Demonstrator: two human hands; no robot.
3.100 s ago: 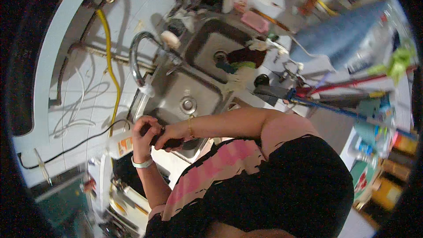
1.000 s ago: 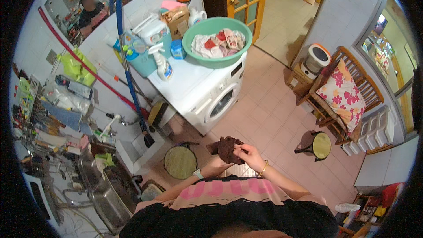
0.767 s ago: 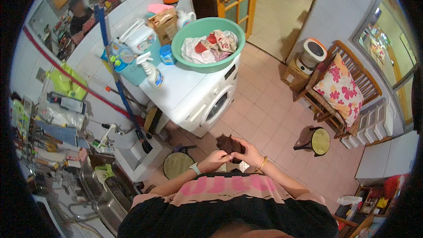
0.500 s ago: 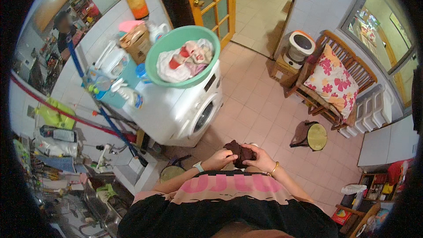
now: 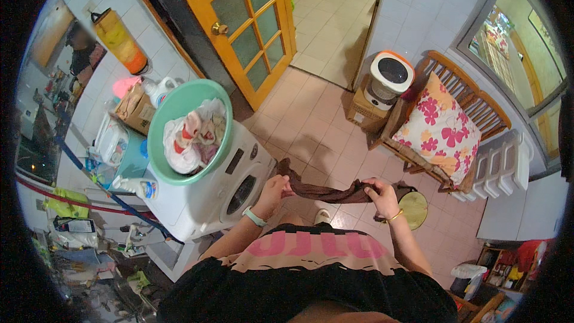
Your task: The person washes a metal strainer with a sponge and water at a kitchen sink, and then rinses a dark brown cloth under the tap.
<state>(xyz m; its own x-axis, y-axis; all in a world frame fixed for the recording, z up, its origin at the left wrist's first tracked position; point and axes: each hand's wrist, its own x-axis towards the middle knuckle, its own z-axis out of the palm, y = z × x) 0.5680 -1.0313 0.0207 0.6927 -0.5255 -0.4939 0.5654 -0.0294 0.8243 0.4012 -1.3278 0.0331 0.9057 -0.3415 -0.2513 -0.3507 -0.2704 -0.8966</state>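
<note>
A dark brown piece of cloth (image 5: 326, 193), perhaps a garment, hangs stretched sideways between my hands in front of my body. My left hand (image 5: 274, 194) is closed on its left end, beside the washing machine's front. At the other end my right hand (image 5: 381, 196) grips the fabric, thumb on top. The cloth sags a little in the middle, and its exact kind cannot be made out. On the white washing machine (image 5: 206, 206) to my left rests a green basin (image 5: 156, 137) with white, red and pinkish laundry (image 5: 194, 137) inside.
A spray bottle (image 5: 136, 186) and a cardboard box (image 5: 136, 107) share the machine top. Ahead, a wooden glass-paned door (image 5: 242, 21) stands ajar. To the right are a wooden chair (image 5: 472, 96) with a floral cushion (image 5: 439, 128), a boxed appliance (image 5: 388, 78) and a round stool (image 5: 414, 210).
The bunched brown cloth has been pulled out lengthwise as my hands moved apart, left hand to the left and right hand to the right. The view has turned and shifted.
</note>
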